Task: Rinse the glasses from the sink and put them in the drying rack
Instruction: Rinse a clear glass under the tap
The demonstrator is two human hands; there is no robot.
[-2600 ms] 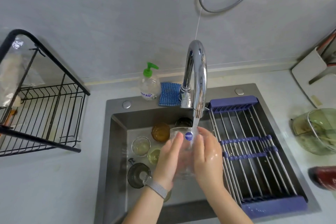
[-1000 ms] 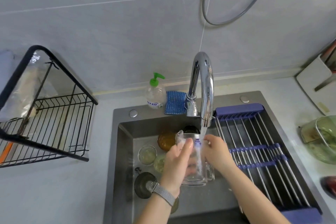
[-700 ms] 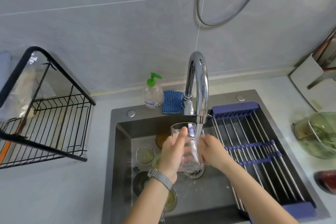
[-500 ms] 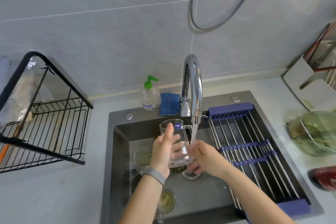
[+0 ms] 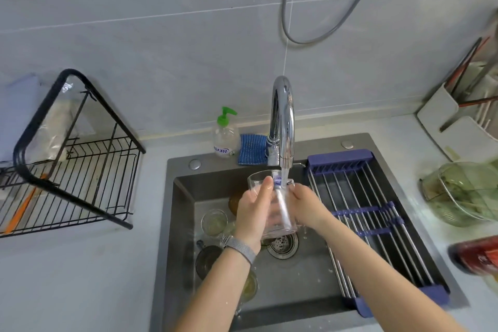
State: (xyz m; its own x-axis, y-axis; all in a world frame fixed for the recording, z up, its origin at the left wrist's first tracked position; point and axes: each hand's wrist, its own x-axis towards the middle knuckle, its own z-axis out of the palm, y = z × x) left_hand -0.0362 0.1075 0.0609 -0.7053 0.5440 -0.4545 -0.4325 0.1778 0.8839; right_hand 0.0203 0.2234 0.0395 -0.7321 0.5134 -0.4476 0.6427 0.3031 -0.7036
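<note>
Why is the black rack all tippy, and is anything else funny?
The black drying rack only looks tilted through the wide-angle camera. Nothing looks spilled or broken: both hands hold the clear glass under the running faucet.

A: Red object (image 5: pixel 478 255) at the right edge is blurring out and getting cropped.

B: Same for the black rack (image 5: pixel 67 175), cut at the left. Left hand (image 5: pixel 253 211) is hiding the amber glass (image 5: pixel 234 201).

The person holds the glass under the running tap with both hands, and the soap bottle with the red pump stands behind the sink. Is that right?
Almost. The soap bottle has a green pump, not red, as the head view shows. The rest holds: the left hand and right hand hold the glass under the running tap.
</note>
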